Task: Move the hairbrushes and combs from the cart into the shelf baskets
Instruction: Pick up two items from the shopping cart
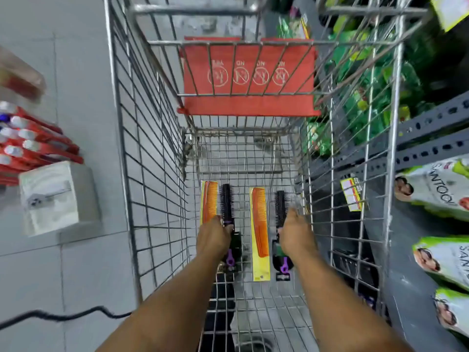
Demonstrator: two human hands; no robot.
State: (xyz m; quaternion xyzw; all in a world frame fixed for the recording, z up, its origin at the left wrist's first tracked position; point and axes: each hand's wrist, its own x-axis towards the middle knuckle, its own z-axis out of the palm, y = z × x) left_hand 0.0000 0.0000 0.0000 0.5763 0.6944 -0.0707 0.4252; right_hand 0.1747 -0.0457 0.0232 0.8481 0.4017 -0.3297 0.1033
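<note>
1. A wire shopping cart (152, 174) fills the middle of the frame, seen from above, with its red child-seat flap (248, 77) folded at the upper centre.
2. Four packaged items lie side by side on the cart floor in the lower centre, all running lengthwise.
3. From left to right they are: an orange comb on a yellow card (209, 201), a black round hairbrush with a purple handle end (226, 201), a second orange comb on a yellow card (259, 232), and a second black round hairbrush (280, 208).
4. The left hand (213, 237) reaches down into the cart and covers the near ends of the left comb and left brush; its fingers curl down over them, but whether they actually grip either one is hidden by the back of the hand.
5. The right hand (297, 235) is on the right brush's handle, fingers bent around it and pointing toward the cart's right wall; I cannot tell how firmly it holds.
6. The middle comb lies untouched between the two hands.
7. At the right edge of the frame, shelves hold green-and-white product pouches (441, 186), with a yellow price tag (351, 195) on a shelf edge just beyond the cart wall.
8. At the left edge, red toothbrush packs (38, 143) sit above a white box (55, 196).
9. A black cable (63, 316) crosses the grey tiled floor (76, 72) at lower left.
</note>
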